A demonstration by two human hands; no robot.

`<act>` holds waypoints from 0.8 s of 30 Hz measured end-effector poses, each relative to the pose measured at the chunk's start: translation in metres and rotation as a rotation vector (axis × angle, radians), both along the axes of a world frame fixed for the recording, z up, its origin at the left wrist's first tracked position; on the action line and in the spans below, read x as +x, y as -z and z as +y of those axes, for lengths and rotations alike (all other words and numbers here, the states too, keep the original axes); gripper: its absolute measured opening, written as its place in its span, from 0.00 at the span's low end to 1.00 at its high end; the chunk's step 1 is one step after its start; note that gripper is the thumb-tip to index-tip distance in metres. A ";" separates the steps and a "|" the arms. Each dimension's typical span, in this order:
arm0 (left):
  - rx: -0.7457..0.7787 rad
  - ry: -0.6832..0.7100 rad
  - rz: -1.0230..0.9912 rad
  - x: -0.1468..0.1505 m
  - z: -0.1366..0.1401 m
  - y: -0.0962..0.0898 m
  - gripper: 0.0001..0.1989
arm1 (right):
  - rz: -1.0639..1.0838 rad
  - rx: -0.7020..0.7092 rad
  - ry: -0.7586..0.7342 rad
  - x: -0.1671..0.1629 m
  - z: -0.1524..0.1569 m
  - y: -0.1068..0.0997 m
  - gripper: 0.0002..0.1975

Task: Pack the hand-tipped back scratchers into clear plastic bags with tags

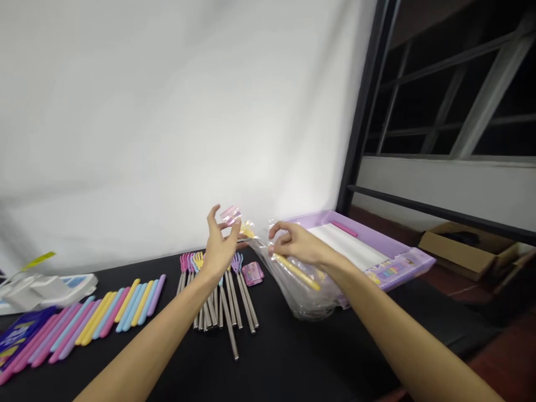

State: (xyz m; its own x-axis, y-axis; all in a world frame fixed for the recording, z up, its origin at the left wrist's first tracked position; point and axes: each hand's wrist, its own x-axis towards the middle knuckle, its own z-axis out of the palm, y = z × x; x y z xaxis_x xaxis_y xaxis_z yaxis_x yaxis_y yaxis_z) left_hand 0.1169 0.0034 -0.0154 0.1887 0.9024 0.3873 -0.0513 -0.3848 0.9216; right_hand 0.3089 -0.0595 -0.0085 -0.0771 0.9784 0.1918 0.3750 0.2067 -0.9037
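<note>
My left hand (221,243) has its thumb and fingers closed on the top end of a clear plastic bag (262,251), beside a pink card (230,215). A yellow back scratcher lies in this bag, its claw-shaped head (248,230) near my left fingers and its yellow handle (297,272) below my right hand. My right hand (295,243) is closed in a pinch at the bag, by the handle's upper end. Under the hands is a pile of clear bags (314,304). Several metal-stemmed back scratchers (228,301) with coloured heads lie below my left hand.
Coloured handles (104,312) lie in a slanting row at left, near a blue packet (25,335) and a white power strip (71,285). A pink card pack (253,273) lies mid-table. A purple display box (385,248) stands at right; a cardboard box (452,254) is beyond.
</note>
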 end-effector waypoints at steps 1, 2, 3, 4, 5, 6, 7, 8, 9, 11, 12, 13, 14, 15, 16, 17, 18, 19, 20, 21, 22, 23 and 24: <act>-0.006 0.040 0.036 0.010 -0.001 0.001 0.35 | -0.041 0.001 0.072 0.019 0.002 -0.005 0.14; -0.001 0.081 0.087 0.020 -0.003 0.003 0.34 | -0.098 0.000 0.162 0.038 0.005 -0.010 0.14; 0.015 0.124 0.149 0.028 -0.005 0.006 0.31 | -0.177 -0.002 0.277 0.056 0.007 -0.013 0.14; 0.040 0.165 0.211 0.035 -0.008 0.010 0.29 | -0.274 -0.019 0.394 0.074 0.009 -0.015 0.14; 0.069 0.202 0.267 0.042 -0.012 0.015 0.26 | -0.321 -0.041 0.467 0.090 0.012 -0.014 0.15; 0.101 0.235 0.314 0.047 -0.015 0.019 0.25 | -0.364 -0.068 0.522 0.104 0.014 -0.011 0.16; 0.134 0.265 0.356 0.051 -0.018 0.023 0.24 | -0.405 -0.108 0.560 0.115 0.016 -0.006 0.17; 0.167 0.292 0.391 0.055 -0.021 0.027 0.23 | -0.438 -0.152 0.573 0.124 0.017 0.001 0.18; 0.195 0.316 0.422 0.058 -0.024 0.030 0.23 | -0.471 -0.198 0.566 0.130 0.018 0.009 0.19; 0.228 0.362 0.477 0.061 -0.029 0.033 0.23 | -0.536 -0.277 0.501 0.137 0.019 0.023 0.21; 0.235 0.376 0.496 0.063 -0.031 0.033 0.23 | -0.568 -0.301 0.453 0.138 0.019 0.028 0.21; 0.238 0.382 0.509 0.063 -0.033 0.033 0.22 | -0.602 -0.313 0.406 0.139 0.018 0.031 0.22; 0.241 0.382 0.516 0.063 -0.033 0.033 0.21 | -0.639 -0.314 0.366 0.139 0.017 0.032 0.22; 0.250 0.375 0.517 0.062 -0.034 0.032 0.20 | -0.678 -0.306 0.335 0.139 0.016 0.030 0.21; 0.268 0.363 0.517 0.061 -0.033 0.032 0.19 | -0.716 -0.291 0.316 0.139 0.015 0.026 0.21; 0.295 0.347 0.519 0.058 -0.031 0.031 0.18 | -0.752 -0.269 0.307 0.137 0.015 0.020 0.19; 0.329 0.329 0.526 0.055 -0.028 0.030 0.17 | -0.785 -0.241 0.307 0.134 0.015 0.014 0.17; 0.367 0.310 0.537 0.051 -0.025 0.028 0.16 | -0.814 -0.208 0.313 0.129 0.016 0.006 0.15; 0.399 0.292 0.555 0.047 -0.020 0.027 0.15 | -0.838 -0.174 0.323 0.123 0.018 -0.001 0.13; 0.416 0.278 0.579 0.043 -0.014 0.025 0.15 | -0.858 -0.143 0.329 0.114 0.021 -0.007 0.12; 0.417 0.266 0.603 0.039 -0.007 0.023 0.14 | -0.874 -0.117 0.327 0.103 0.024 -0.012 0.13; 0.402 0.254 0.622 0.035 0.000 0.021 0.14 | -0.890 -0.100 0.314 0.091 0.027 -0.016 0.14; 0.377 0.241 0.637 0.031 0.007 0.019 0.13 | -0.906 -0.097 0.286 0.078 0.031 -0.019 0.14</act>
